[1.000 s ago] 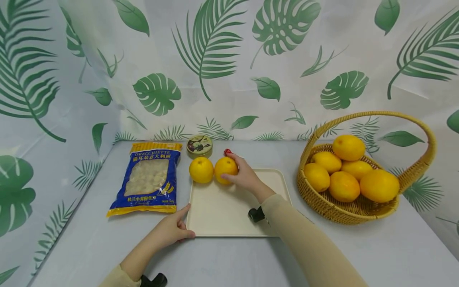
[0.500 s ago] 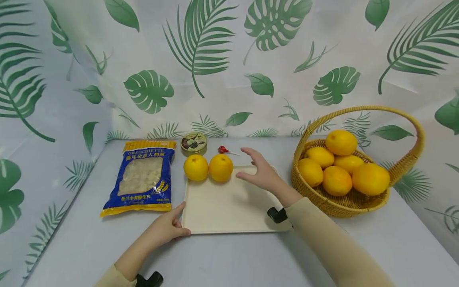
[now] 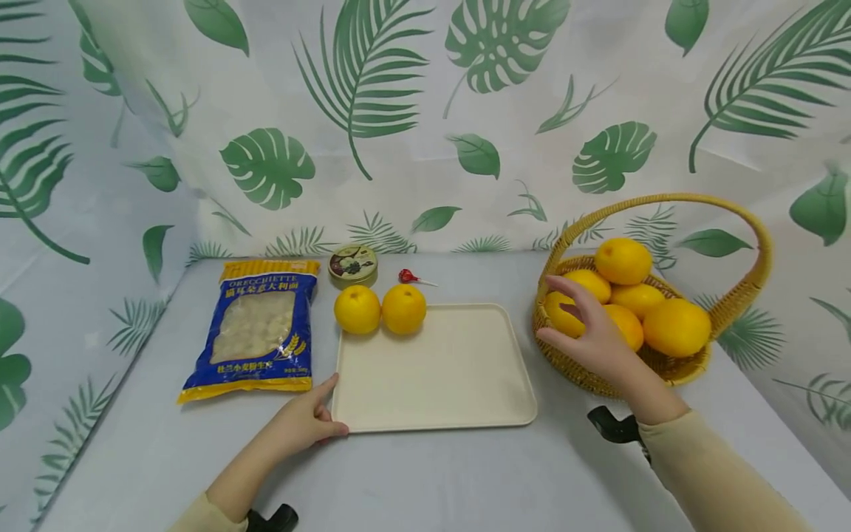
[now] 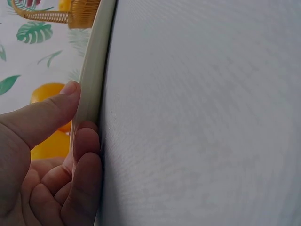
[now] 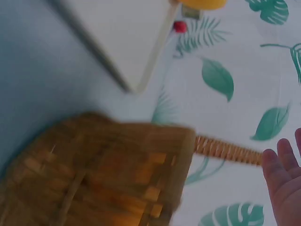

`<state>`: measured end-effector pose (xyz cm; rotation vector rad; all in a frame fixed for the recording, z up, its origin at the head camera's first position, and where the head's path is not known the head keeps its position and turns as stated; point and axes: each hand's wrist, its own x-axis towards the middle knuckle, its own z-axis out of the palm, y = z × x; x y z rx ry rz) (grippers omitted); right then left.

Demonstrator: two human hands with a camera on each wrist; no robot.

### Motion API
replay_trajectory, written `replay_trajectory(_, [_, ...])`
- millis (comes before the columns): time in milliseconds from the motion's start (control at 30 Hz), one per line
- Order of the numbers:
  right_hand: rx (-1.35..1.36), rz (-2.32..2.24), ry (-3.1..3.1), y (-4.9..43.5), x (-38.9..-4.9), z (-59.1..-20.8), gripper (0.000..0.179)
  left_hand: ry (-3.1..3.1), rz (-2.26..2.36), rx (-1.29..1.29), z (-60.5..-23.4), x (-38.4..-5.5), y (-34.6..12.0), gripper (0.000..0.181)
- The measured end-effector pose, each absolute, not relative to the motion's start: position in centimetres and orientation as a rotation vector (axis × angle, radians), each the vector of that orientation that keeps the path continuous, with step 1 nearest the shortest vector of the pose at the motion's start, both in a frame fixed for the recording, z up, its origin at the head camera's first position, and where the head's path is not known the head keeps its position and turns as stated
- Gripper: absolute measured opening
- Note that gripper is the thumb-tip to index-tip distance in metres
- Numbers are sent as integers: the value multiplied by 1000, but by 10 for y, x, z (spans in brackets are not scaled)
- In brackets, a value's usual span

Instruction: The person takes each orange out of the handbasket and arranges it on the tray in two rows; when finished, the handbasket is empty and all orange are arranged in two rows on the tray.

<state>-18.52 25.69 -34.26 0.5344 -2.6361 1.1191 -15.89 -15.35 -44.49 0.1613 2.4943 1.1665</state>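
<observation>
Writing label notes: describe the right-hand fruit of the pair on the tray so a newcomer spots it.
From the wicker basket, go left to the cream tray. At its far-left corner, take the right-hand orange fruit of the two side by side. The red lollipop lies just behind it; the tin sits behind its left neighbour.

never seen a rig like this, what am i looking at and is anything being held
No machine here: these are a person's bare hands. The wide pictures are filmed from the head, the two close ones from the wrists. The left hand grips the near left corner of a tray. The right hand, holding nothing, is near a basket of fruit. Two oranges sit at the tray's far left corner. Also on the table: a bag, tin and lollipop.
</observation>
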Motion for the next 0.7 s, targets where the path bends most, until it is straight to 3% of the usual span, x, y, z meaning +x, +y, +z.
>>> replay_trajectory(467, [54,705,-2791,376,-161,-343,79,2476,1178,134,-446,-160,-152,91])
replay_trajectory(700, [9,591,-2876,397,-164,-351,84,2488,1168,140,-446,-159,-154,90])
